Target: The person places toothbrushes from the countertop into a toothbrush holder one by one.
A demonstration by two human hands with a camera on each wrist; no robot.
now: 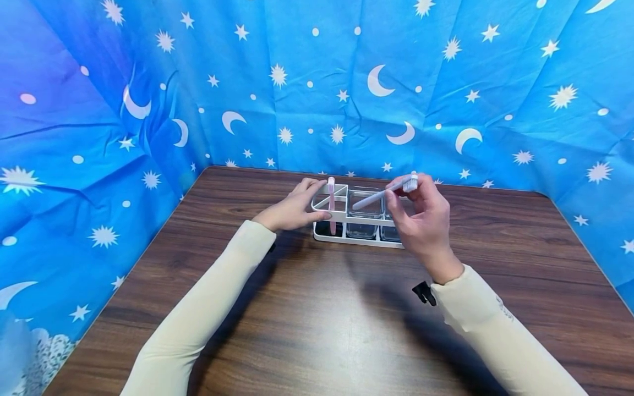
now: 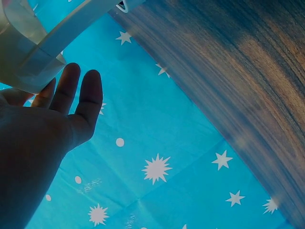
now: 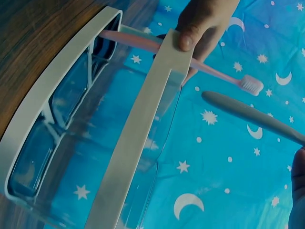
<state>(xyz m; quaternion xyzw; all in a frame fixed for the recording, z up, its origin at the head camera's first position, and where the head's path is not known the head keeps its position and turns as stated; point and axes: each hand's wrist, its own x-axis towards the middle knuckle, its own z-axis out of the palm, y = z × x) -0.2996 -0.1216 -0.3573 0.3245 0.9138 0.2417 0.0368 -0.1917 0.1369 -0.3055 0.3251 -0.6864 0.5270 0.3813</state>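
Sleeves [image 1: 500,330], right fingers [image 1: 430,190] pinching slanted grey toothbrush [image 1: 370,199], head [image 1: 411,182] rightward, left fingers [image 1: 303,190] gripping rack [image 1: 364,219]

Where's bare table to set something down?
Bare table: between left sleeve and right sleeve, in front of the rack; also right of the right sleeve. Crowded: around the rack, with left hand, right hand, pink brush and grey brush.

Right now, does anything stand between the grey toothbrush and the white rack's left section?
The pink toothbrush stands in it, poking out above. Nothing else visible stands between the grey toothbrush and the white rack; the left hand holds its outer end.
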